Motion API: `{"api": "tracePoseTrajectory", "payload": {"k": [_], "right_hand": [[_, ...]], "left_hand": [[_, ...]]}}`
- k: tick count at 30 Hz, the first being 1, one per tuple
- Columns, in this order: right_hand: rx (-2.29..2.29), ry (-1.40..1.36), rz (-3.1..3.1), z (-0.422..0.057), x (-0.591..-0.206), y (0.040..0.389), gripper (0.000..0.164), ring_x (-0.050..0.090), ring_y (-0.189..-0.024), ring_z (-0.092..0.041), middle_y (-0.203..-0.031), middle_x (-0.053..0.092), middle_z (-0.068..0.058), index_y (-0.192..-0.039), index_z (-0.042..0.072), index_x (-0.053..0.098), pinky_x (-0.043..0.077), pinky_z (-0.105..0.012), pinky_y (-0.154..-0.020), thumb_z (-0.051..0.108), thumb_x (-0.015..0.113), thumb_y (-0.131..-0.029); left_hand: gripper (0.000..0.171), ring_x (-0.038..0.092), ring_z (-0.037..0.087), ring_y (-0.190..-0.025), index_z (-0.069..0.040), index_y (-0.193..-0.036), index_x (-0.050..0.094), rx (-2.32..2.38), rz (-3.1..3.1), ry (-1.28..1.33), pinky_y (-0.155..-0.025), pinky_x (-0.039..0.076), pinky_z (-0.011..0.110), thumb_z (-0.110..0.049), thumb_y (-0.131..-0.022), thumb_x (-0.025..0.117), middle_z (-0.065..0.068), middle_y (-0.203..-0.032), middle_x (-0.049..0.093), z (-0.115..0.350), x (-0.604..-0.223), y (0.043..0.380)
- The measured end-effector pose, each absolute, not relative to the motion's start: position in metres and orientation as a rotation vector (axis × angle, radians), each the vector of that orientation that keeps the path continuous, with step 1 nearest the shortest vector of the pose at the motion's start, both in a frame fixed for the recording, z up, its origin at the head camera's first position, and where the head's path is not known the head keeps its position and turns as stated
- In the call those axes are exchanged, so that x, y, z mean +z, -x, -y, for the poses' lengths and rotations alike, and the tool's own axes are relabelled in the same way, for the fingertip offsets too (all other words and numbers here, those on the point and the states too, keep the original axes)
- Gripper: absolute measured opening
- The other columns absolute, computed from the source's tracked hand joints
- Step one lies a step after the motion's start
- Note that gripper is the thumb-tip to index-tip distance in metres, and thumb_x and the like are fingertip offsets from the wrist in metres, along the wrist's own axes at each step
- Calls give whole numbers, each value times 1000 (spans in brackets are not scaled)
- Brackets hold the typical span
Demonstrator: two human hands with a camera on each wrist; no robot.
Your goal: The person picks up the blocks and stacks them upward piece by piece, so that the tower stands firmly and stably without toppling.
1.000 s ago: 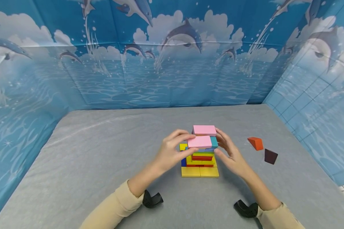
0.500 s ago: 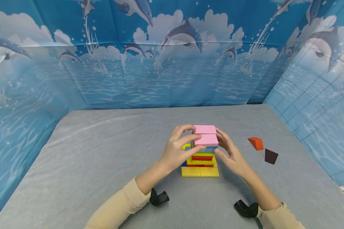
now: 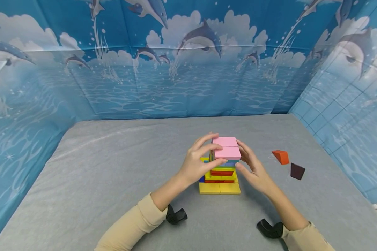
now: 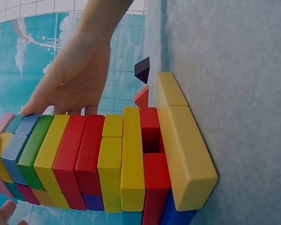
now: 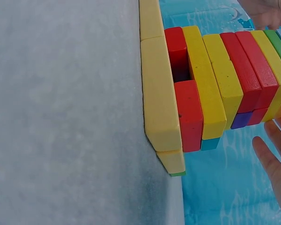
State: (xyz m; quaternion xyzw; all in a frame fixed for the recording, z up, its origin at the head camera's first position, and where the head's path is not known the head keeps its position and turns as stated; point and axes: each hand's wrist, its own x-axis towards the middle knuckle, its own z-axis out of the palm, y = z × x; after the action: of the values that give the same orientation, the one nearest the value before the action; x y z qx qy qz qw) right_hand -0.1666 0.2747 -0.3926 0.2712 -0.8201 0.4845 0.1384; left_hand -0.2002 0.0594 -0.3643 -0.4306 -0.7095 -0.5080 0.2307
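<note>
A tower of coloured wooden blocks stands on the table, with two pink blocks lying side by side on top. My left hand pinches the front pink block at its left end, thumb low on the front face and fingers along the top. Behind it lies the other pink block, flush against it. On the tower's opposite side my right hand rests with loosely extended fingers near the upper layers. Yellow base blocks carry red, yellow, green and blue layers in the left wrist view.
An orange wedge-shaped block and a dark brown block lie right of the tower on the grey cloth-covered table. A dolphin-print curtain hangs behind the table and along its sides.
My left hand has moved right, sliding the front pink block over the teal layer until it lines up with the rear pink block. My right hand stays in place.
</note>
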Motion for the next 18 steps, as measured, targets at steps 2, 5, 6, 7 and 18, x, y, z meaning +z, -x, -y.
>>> {"api": "tracePoseTrajectory", "payload": {"k": [2, 5, 6, 7, 18], "right_hand": [[1402, -776, 2374, -275, -393, 167, 76, 35, -125, -1, -144, 31, -12, -145, 9, 19, 33, -11, -95, -12, 56, -82], [1403, -771, 2377, -275, -393, 166, 76, 35, -125, 0, -143, 31, -13, -145, 9, 19, 32, -11, -95, -12, 56, -82], [1403, -771, 2377, -275, -392, 166, 76, 35, -125, 0, -143, 32, -13, -145, 9, 19, 32, -11, -95, -11, 55, -82], [1403, -771, 2377, -275, -392, 166, 75, 36, -125, -1, -143, 32, -13, -145, 10, 19, 32, -11, -95, -11, 55, -83], [1415, -775, 2380, -273, -390, 165, 75, 36, -124, -2, -144, 32, -11, -146, 11, 19, 32, -11, -95, -10, 55, -84]], "left_hand": [[30, 44, 24, -121, -5, -98, 63, -1423, 1948, 1190, -97, 41, 32, -9, -72, 77, 15, -126, 50, -60, -365, 200], [30, 47, 23, -117, -5, -98, 62, -1457, 1945, 1195, -94, 43, 29, -8, -72, 76, 15, -124, 51, -61, -366, 200], [30, 47, 23, -116, -5, -99, 62, -1469, 1946, 1194, -94, 42, 27, -7, -73, 76, 14, -124, 51, -62, -366, 200], [30, 47, 23, -116, -5, -99, 62, -1483, 1947, 1192, -94, 42, 27, -7, -73, 76, 14, -123, 50, -62, -367, 200], [53, 36, 26, -125, -3, -124, 47, -1732, 2072, 1153, -99, 36, 39, -23, -81, 70, 15, -138, 37, -59, -373, 205]]}}
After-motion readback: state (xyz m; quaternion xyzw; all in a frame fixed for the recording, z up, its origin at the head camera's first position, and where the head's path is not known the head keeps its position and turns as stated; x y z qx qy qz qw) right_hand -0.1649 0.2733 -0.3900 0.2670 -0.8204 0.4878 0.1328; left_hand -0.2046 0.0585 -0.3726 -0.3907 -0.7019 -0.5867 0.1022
